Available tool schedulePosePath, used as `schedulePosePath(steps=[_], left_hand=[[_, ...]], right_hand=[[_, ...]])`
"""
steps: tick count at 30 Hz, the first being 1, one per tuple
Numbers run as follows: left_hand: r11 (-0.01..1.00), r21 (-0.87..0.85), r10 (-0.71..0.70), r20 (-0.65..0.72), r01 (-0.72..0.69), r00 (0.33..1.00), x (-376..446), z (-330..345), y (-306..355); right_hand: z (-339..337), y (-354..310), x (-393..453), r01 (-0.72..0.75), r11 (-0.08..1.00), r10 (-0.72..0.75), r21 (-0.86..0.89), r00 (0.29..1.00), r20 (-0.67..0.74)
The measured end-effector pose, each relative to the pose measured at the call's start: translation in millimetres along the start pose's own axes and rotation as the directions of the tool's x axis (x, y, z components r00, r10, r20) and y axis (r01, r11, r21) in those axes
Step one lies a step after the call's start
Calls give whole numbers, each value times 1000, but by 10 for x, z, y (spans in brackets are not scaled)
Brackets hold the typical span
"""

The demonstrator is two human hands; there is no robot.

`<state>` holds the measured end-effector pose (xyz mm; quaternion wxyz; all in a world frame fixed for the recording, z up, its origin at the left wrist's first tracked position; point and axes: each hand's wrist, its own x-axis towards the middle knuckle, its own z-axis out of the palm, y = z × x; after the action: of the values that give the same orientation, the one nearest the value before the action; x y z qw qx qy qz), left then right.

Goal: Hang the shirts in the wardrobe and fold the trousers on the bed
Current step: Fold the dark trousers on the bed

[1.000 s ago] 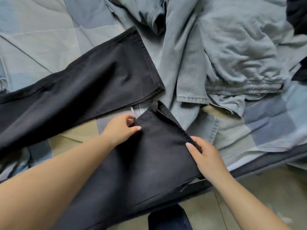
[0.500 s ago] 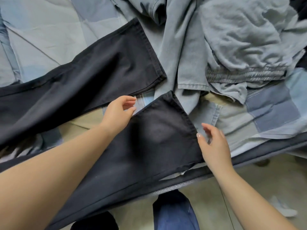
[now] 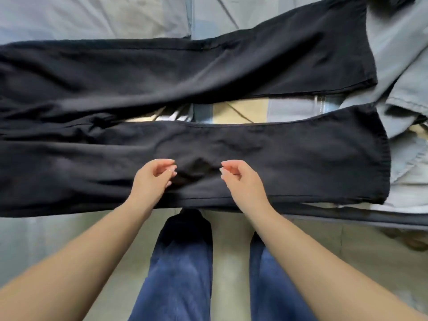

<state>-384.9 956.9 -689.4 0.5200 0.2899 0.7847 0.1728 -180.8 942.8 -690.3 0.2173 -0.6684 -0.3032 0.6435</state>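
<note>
The black trousers (image 3: 289, 163) lie flat on the bed (image 3: 92, 17), long axis running 9 to 3 o'clock, near leg directly under both grips, where the left hand (image 3: 154, 179) and right hand (image 3: 240, 179), equally near, hover with fingers loosely curled, holding nothing.

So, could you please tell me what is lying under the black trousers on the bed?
Under the black trousers a patchwork bedspread shows in the gap between the legs. Grey-blue clothes lie at the hems. Whatever lies directly beneath the cloth is covered.
</note>
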Motion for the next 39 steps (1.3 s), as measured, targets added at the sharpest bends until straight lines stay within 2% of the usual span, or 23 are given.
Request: schedulePosePath(steps=[3, 7, 9, 12, 18, 21, 23, 26, 28, 31, 33, 35, 39], left_hand=[[990, -114, -89, -48, 83, 995, -147, -582, -280], [954, -247, -206, -131, 169, 970, -204, -1261, -608], [930, -289, -280, -157, 227, 947, -196, -1582, -764], [894, -335, -373, -182, 299, 910, -151, -1958, -958], [791, -453, -543, -208, 412, 814, 136, -2528, -1182], [701, -522, -638, -154, 486, 755, 233, -2648, -1301], [630, -616, -663, -112, 472, 740, 273, -2689, -1355], [502, -799, -621, -66, 332, 781, 315, -2683, -1365], [457, -858, -591, -93, 237, 801, 292, -2675, -1372], [508, -842, -557, -158, 184, 815, 183, -2698, -1522], [540, -821, -534, -163, 186, 830, 89, -2719, -1648], [535, -825, -512, -148, 180, 846, 24, -2743, -1696], [434, -888, -469, -80, 151, 879, -33, -2804, -1614]], right_hand=[[716, -53, -143, -261, 955, 238, 138, 958, 158], [1550, -9, -339, -612, 737, 519, 287, 784, 340], [1937, 58, -445, -690, 670, 574, 273, 715, 399], [2389, 121, -531, -739, 592, 608, 322, 672, 423], [3073, 24, -427, -725, 503, 656, 470, 675, 338], [3247, 14, -371, -661, 500, 659, 559, 710, 250], [3342, 5, -347, -600, 501, 636, 624, 744, 205], [3421, 20, -339, -526, 498, 611, 690, 777, 151], [3410, 76, -361, -500, 536, 587, 681, 800, 126], [3359, 269, -543, -525, 639, 575, 562, 811, 105], [3334, 383, -731, -536, 660, 581, 526, 808, 94], [3326, 387, -833, -495, 613, 569, 616, 817, 91], [3347, 178, -848, -328, 461, 527, 825, 849, 43]])
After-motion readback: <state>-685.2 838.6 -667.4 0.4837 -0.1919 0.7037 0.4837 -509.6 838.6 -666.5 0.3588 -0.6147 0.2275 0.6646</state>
